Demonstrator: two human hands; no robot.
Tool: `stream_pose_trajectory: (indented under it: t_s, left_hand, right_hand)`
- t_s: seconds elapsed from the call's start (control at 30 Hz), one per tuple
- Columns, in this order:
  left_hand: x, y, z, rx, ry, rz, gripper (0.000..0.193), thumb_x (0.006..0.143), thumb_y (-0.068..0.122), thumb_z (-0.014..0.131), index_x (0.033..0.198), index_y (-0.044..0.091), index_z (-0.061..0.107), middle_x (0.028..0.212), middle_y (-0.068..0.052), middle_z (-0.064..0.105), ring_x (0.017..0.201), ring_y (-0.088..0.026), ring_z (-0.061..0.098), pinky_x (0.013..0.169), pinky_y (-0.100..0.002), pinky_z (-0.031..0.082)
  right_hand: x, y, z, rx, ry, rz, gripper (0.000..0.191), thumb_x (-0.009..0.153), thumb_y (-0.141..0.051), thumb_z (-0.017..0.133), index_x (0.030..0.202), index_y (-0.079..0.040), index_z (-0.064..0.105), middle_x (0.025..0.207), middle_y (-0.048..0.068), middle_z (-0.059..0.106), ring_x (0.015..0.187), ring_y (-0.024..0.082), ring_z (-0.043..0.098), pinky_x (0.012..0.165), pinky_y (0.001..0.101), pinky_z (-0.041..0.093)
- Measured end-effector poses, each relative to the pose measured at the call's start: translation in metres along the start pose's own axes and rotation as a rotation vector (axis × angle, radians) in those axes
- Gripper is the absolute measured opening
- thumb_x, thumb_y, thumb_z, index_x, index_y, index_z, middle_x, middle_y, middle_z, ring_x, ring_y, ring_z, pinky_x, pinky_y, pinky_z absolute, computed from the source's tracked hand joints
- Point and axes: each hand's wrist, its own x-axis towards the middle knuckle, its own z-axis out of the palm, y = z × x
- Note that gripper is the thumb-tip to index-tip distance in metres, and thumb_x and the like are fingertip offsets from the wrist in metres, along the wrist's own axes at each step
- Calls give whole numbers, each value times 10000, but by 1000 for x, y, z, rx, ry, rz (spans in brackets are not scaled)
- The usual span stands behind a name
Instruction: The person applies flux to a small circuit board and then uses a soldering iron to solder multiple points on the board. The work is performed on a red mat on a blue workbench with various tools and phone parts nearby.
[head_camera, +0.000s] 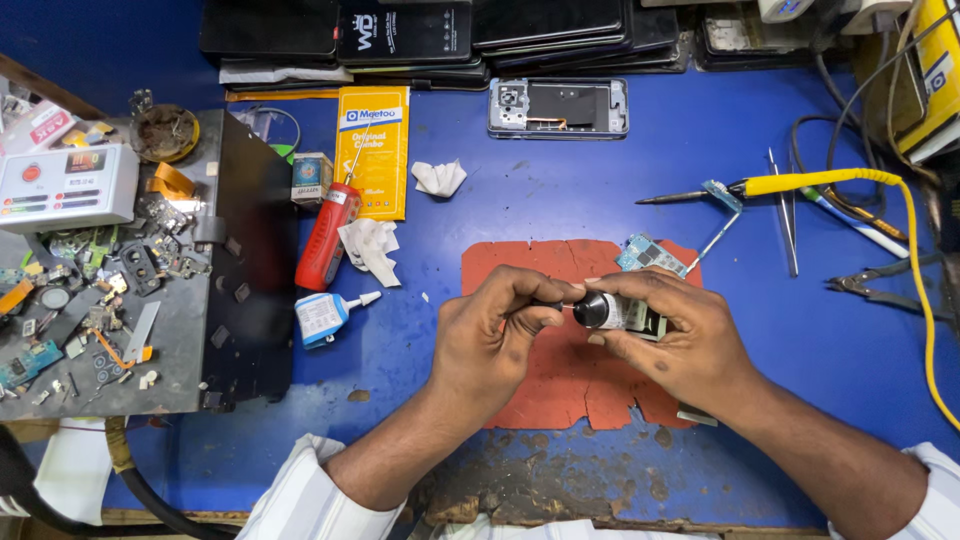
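Both my hands meet over a worn orange mat on the blue bench. My right hand grips a small bottle with a black cap, lying sideways. My left hand pinches the black cap end with thumb and fingers. A small green circuit board lies on the mat's far edge, just beyond my right hand.
A red squeeze bottle, a small blue-white glue tube, crumpled tissues and a yellow packet lie left. A soldering iron with yellow cable, tweezers and pliers lie right. An opened phone is behind; a parts-strewn metal box stands left.
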Motion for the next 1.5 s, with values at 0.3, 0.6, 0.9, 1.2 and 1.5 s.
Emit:
stream_pose_trajectory:
  t_s: [0.3, 0.6, 0.9, 1.2, 1.5]
  left_hand:
    - [5, 12, -6, 626, 19, 388, 178, 896, -25, 704, 1062, 15, 653, 980, -121, 729, 896, -295, 736, 790, -380, 598]
    - [-1, -6, 2, 64, -105, 67, 681, 941, 487, 691, 1416, 23, 541, 1253, -124, 657, 1112, -232, 685, 955, -351, 597]
    - [1, -26, 26, -172, -240, 44, 742, 1064, 185, 577, 1633, 41, 123, 1483, -209, 424, 1346, -330, 476, 1077, -447, 425]
    - [34, -40, -70, 917, 235, 23, 677, 931, 221, 643, 1515, 26, 362, 1158, -251, 633, 935, -433, 657, 746, -509, 549]
    - [36, -29, -77, 1339, 283, -197, 748, 810, 334, 727, 1459, 33, 506, 1130, -198, 570, 1032, -373, 564, 747, -412, 563]
  right_hand:
    - [3, -26, -5, -536, 154, -371, 532, 699, -102, 850, 1204, -56, 691, 1101, 104, 740, 982, 274, 700, 957, 470, 523]
    - [-15, 10, 9, 376, -45, 97, 532, 876, -150, 777, 1349, 9, 592, 1165, 86, 748, 1031, 172, 713, 880, 302, 590]
    - [-3, 8, 18, 345, -123, 55, 572, 1040, -267, 507, 1548, -35, 378, 1586, 113, 472, 1477, 222, 429, 1181, 398, 324]
    - [31, 33, -70, -641, -276, -332, 729, 747, -120, 776, 1447, -113, 574, 1499, 106, 554, 1381, 347, 490, 1078, 462, 365]
    - [24, 42, -62, -713, -306, -252, 478, 780, -160, 762, 1256, -143, 711, 1355, 48, 638, 1212, 284, 544, 986, 403, 426]
